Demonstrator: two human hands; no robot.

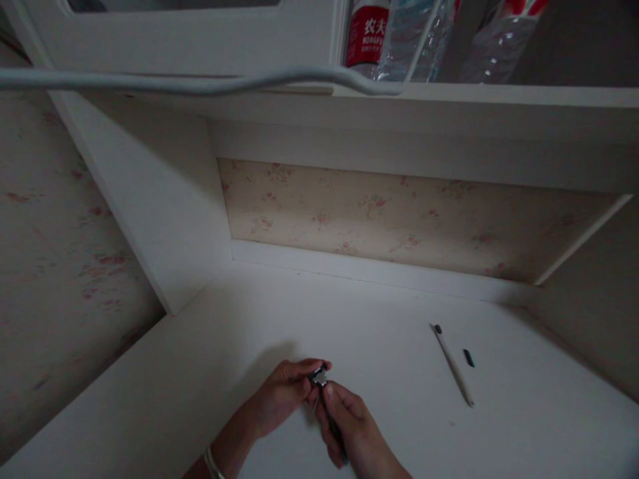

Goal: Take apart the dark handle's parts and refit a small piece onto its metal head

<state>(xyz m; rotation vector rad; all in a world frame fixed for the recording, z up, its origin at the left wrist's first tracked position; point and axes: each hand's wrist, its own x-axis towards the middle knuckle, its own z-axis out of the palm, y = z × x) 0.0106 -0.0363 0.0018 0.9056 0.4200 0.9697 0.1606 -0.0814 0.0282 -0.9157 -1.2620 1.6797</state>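
My left grip was closed on the metal head [320, 377] of a small dark tool [335, 429], the fingers of the left hand [282, 402] pinching it from its side. My right grip was grasping the same tool by its handle, which ran through the right hand [357, 426] toward the near border of the view. So I saw the tool between both hands, at the near middle of the worktop [344, 306]; whether it touched the surface, I could not tell.

To the left, the worktop's slanting edge was well apart from the left hand. Ahead, a broad stretch of surface led to the back strip [374, 267], and the left panel [170, 199] stood at the far left corner. On the right, well apart from my hands, lay a pale stick [454, 370], and just beside it a small dark piece [468, 358]. Above, bottles [367, 40] stood on a shelf [499, 95].
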